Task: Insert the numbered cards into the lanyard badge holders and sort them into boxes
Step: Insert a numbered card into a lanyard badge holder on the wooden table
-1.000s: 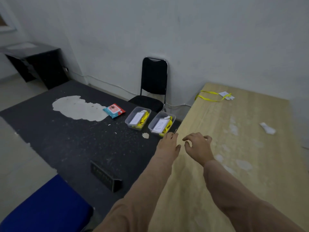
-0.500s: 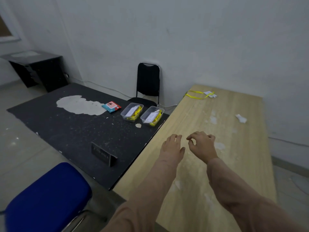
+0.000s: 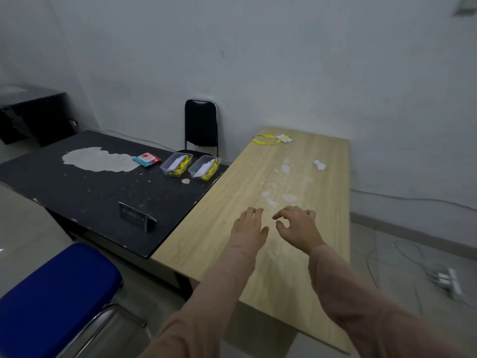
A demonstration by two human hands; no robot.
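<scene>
Two clear plastic boxes stand side by side on the black table, the left box and the right box, each holding a white card and a yellow lanyard. Another yellow lanyard with a white badge holder lies at the far end of the wooden table. A small white card lies near that table's right side. My left hand hovers flat over the wood, fingers apart, holding nothing. My right hand hovers beside it, fingers curled loosely, thumb and forefinger near each other, nothing visible between them.
A black table with a peeled grey patch adjoins the wooden one; a red-and-blue packet and a dark nameplate are on it. A black chair stands by the wall, a blue chair near left. Cables and a power strip lie on the floor.
The view has pulled back and up from the tables, so the boxes look farther away. Both hands stayed side by side over the wooden table, drawn nearer its front end.
</scene>
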